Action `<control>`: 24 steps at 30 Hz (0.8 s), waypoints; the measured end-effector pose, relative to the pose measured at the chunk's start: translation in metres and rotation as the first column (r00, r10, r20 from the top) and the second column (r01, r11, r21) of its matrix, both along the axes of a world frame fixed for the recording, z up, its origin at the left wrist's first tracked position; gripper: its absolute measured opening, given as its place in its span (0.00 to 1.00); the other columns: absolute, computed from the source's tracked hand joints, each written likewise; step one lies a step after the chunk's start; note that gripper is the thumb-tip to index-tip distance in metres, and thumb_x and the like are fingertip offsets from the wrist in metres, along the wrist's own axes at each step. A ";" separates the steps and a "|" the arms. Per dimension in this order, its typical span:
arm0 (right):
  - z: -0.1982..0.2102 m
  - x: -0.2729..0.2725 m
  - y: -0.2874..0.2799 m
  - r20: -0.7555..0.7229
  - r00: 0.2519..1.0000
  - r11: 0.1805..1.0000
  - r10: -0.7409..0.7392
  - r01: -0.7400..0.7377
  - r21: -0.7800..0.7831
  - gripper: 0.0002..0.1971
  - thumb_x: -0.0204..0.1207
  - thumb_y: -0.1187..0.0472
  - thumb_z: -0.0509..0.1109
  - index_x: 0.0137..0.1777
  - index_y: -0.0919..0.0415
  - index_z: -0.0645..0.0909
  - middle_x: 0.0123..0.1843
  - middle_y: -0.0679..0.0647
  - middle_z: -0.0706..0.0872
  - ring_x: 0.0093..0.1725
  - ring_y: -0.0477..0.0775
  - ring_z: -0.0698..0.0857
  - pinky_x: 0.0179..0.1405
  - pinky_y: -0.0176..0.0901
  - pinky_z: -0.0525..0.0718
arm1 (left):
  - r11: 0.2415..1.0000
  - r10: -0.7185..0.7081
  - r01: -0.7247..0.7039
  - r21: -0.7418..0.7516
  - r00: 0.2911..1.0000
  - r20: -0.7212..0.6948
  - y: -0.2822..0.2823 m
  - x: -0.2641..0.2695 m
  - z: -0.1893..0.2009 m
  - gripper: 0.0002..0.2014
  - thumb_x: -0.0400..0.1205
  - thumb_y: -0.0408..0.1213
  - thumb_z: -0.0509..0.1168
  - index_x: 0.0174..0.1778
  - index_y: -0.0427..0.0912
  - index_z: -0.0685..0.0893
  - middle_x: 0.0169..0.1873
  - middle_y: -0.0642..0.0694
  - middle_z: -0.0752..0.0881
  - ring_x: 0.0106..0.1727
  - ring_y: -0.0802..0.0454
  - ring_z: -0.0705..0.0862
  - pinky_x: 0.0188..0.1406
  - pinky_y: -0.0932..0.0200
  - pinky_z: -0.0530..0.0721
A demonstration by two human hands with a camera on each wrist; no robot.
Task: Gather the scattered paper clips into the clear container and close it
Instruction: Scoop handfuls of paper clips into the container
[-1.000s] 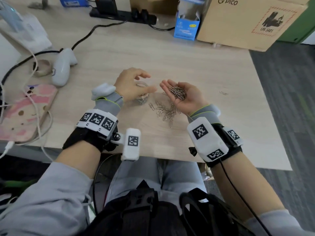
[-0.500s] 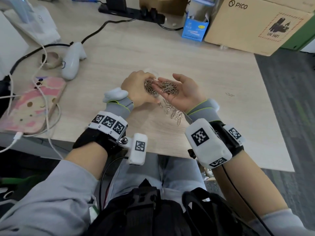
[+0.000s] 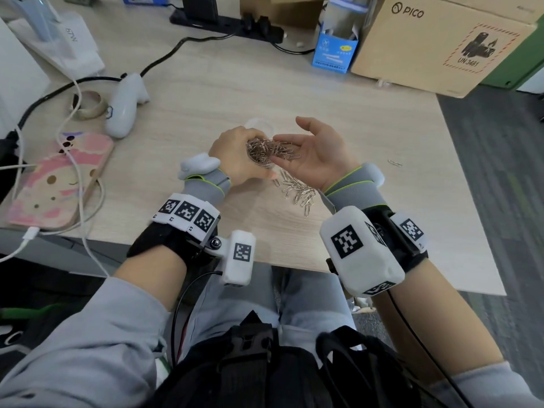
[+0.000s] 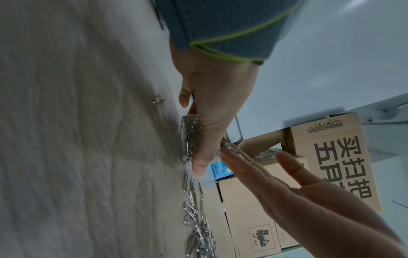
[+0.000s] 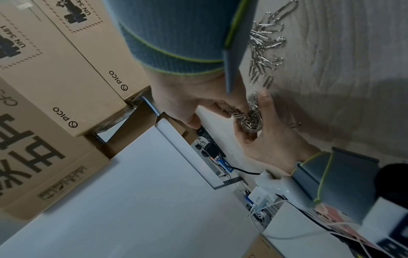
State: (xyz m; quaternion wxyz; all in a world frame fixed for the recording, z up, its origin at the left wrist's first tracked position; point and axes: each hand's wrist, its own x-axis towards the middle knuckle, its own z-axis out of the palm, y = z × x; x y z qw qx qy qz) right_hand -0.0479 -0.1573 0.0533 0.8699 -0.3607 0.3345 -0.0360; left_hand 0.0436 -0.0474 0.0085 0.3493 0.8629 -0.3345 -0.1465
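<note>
Two hands meet above the wooden table [image 3: 338, 92] in the head view: the left hand [image 3: 235, 156] curls round the clear container [image 3: 260, 156], heaped with paper clips, while the right hand [image 3: 316, 156], palm up and fingers relaxed, tips its clips over the container's rim. A loose pile of clips [image 3: 298, 191] lies on the table just nearer the person than the container; a single clip [image 3: 394, 163] lies well to its right; a clear lid [image 3: 259, 125] sits just beyond it. Left wrist view: left hand [image 4: 212, 108] grips the container [image 4: 190, 136], the right hand's straight fingers [image 4: 247, 167] touching it. Right wrist view: the right hand [image 5: 187, 99] slopes clips into the container [image 5: 251, 120], held by the left hand [image 5: 273, 136].
</note>
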 end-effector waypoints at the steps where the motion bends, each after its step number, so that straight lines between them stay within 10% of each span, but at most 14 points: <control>1: 0.001 0.000 0.000 0.000 1.000 1.000 0.014 -0.014 -0.015 0.19 0.82 0.54 0.56 0.52 0.75 0.74 0.49 0.67 0.78 0.46 0.62 0.81 0.51 0.48 0.82 | 1.000 0.003 -0.003 -0.006 1.000 -0.006 0.000 0.000 -0.001 0.32 0.57 0.46 0.82 0.57 0.51 0.83 0.52 0.43 0.84 0.56 0.45 0.81 0.58 0.51 0.80; 6: 0.005 0.003 0.002 -0.009 0.996 0.992 0.088 -0.088 -0.085 0.19 0.81 0.53 0.56 0.51 0.73 0.74 0.51 0.67 0.78 0.45 0.59 0.80 0.47 0.44 0.80 | 1.000 0.005 -0.006 -0.031 1.000 -0.025 0.002 0.002 -0.006 0.34 0.55 0.47 0.82 0.59 0.50 0.82 0.54 0.43 0.85 0.57 0.46 0.81 0.60 0.51 0.80; 14: -0.001 0.004 0.001 -0.044 0.993 0.969 0.108 -0.115 -0.218 0.17 0.81 0.54 0.56 0.49 0.68 0.79 0.50 0.62 0.85 0.58 0.59 0.81 0.67 0.46 0.77 | 0.998 -0.013 0.009 -0.069 0.998 -0.064 0.005 0.006 -0.014 0.37 0.57 0.47 0.82 0.63 0.49 0.80 0.58 0.47 0.84 0.58 0.51 0.82 0.58 0.60 0.77; 24: -0.022 -0.009 -0.011 -0.003 1.000 0.941 0.008 -0.009 -0.339 0.13 0.81 0.61 0.57 0.44 0.64 0.82 0.46 0.57 0.89 0.44 0.53 0.88 0.48 0.42 0.87 | 0.969 -0.008 -0.004 -0.245 0.999 -0.048 0.007 0.008 -0.020 0.14 0.66 0.48 0.77 0.46 0.49 0.90 0.51 0.53 0.85 0.53 0.63 0.81 0.49 0.82 0.71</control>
